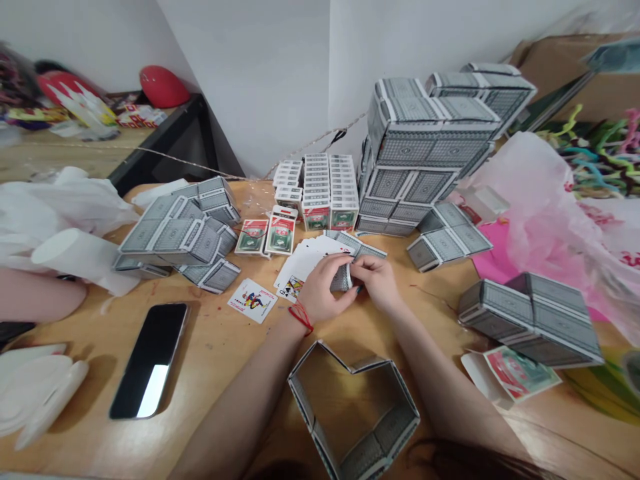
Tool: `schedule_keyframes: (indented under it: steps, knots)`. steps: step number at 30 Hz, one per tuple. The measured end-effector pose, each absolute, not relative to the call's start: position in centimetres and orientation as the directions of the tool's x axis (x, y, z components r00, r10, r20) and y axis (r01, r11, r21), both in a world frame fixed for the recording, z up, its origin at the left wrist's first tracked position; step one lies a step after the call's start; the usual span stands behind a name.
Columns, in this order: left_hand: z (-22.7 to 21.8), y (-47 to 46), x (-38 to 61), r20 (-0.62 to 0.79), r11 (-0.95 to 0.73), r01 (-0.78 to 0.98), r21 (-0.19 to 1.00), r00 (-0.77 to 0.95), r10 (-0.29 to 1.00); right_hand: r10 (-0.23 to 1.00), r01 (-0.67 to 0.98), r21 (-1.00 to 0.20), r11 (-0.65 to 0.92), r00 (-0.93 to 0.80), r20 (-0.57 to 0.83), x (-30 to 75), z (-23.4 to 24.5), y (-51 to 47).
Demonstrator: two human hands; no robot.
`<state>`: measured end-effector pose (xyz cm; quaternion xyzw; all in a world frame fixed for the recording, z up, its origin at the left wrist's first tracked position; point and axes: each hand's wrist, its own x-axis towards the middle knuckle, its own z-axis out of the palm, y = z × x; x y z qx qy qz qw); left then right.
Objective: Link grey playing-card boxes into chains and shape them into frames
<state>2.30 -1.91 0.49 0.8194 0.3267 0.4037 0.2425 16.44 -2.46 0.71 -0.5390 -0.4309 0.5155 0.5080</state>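
Between my two hands is a playing card with a grey patterned back, bent into a curve. My left hand, with a red string on the wrist, grips its left side with thumb and fingers. The fingers of my right hand pinch its right edge. Just beyond lie fanned white playing cards, partly hidden by my left hand. A joker card lies face up to the left. Nearer me, between my forearms, stands an open heart-shaped frame made of folded cards.
Folded-card blocks stand in a tall stack, a left pile and a right block. Boxed card decks line the back. A phone lies at left, an opened card box at right. Plastic bags fill the right edge.
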Motion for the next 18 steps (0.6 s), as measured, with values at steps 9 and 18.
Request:
schedule_keyframes:
  steps: [9, 18]
  knots:
    - [0.1, -1.9, 2.5, 0.488, -0.661, 0.411, 0.628, 0.453, 0.746, 0.996, -0.007, -0.997, -0.081, 0.033, -0.081, 16.8, 0.1, -2.2]
    - [-0.1, -1.6, 2.7, 0.542, -0.671, 0.432, 0.602, 0.397, 0.741, 0.934, -0.226, -0.92, -0.32, -0.241, -0.266, 17.5, 0.3, -2.4]
